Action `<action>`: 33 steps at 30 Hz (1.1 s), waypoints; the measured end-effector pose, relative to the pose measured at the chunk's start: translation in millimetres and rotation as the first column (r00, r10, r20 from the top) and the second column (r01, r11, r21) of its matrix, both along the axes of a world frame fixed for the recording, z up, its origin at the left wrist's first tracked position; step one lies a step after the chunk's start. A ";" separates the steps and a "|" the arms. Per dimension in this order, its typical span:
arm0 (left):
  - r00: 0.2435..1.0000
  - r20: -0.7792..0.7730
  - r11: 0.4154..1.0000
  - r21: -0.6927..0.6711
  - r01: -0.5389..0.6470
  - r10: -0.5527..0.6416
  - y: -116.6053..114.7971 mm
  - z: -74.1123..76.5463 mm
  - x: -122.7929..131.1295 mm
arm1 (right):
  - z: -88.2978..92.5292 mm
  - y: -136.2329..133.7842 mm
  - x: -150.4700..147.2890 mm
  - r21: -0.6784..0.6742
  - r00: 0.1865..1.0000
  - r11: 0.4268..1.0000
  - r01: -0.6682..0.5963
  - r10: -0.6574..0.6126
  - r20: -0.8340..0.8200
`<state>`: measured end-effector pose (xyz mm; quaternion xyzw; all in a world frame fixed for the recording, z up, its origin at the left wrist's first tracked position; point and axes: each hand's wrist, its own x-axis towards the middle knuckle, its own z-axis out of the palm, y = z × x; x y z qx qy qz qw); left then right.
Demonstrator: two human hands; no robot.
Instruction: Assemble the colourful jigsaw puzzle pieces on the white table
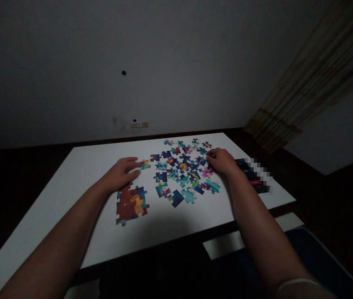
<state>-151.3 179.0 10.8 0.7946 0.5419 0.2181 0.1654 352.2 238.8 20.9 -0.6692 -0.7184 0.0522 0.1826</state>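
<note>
On a white tabletop [170, 232] in a pretty dim room, the head cam shows both my bare arms reaching out over a jigsaw job, 2 hands working around a messy spread of loose jigsaw pieces [179, 172] in the middle. Left hand [120, 174] is lying flat-ish, fingers [134, 164] stretched out and mostly together, tips right beside one small yellow-and-teal piece [145, 165], and just above an assembled puzzle section [131, 203] with a brown and orange picture. Right hand [221, 161] sits at the far right edge of the pile, fingers [212, 154] bunched together and pointing down on the dark pieces, though I can't tell if they're clamped on one. Just past it lies a black phone [251, 174], partly blurred out, and a wall socket strip [139, 124] sits low on the wall behind.
</note>
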 end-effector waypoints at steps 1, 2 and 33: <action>1.000 0.000 1.000 0.007 0.001 -0.001 0.6 -1.0 -0.5 | 0.2 -0.2 -0.2 0.001 1.000 1.000 -0.004 0.004 0.008; 1.000 0.000 1.000 0.014 0.000 0.000 1.1 -1.8 -0.9 | 0.3 -0.3 -0.4 0.003 1.000 1.000 -0.008 0.008 0.015; 0.998 0.060 0.999 0.035 0.013 -0.015 6.0 -2.8 5.4 | 20.9 -138.1 -33.1 -0.071 0.938 0.941 -0.330 0.335 0.083</action>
